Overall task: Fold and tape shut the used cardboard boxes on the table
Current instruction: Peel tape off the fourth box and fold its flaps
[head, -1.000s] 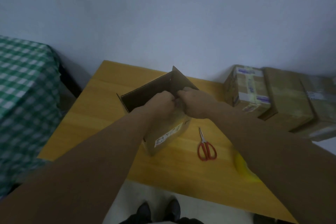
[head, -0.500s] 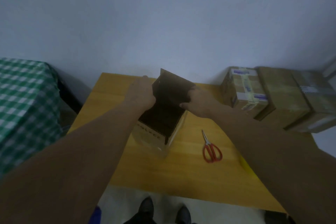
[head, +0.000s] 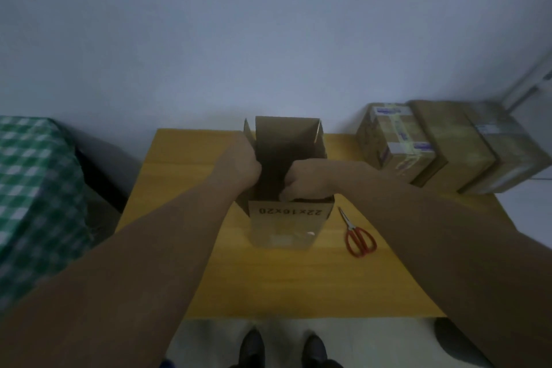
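I see a yellow wooden desk point(head: 185, 188) pushed against a plain pale wall point(head: 268, 39). A green checked cloth point(head: 30, 188) lies at 9 o'clock and taped boxes point(head: 397, 140) are stacked at 2 o'clock, off the desk's edge. The box point(head: 286, 227) stands upright mid-desk, top open, flaps up.

Half a second ago it sat corner-on to me with a hand on each outer side. Now it is square-on. My left hand point(head: 242, 164) hooks over its left wall and my right hand point(head: 307, 179) curls around the near flap's edge. The red scissors point(head: 358, 236) lie as before at the box's 3 o'clock, just beside it.

The near flap reads "22x16x20", upside down to me. The labels on the taped boxes are too blurred to read.
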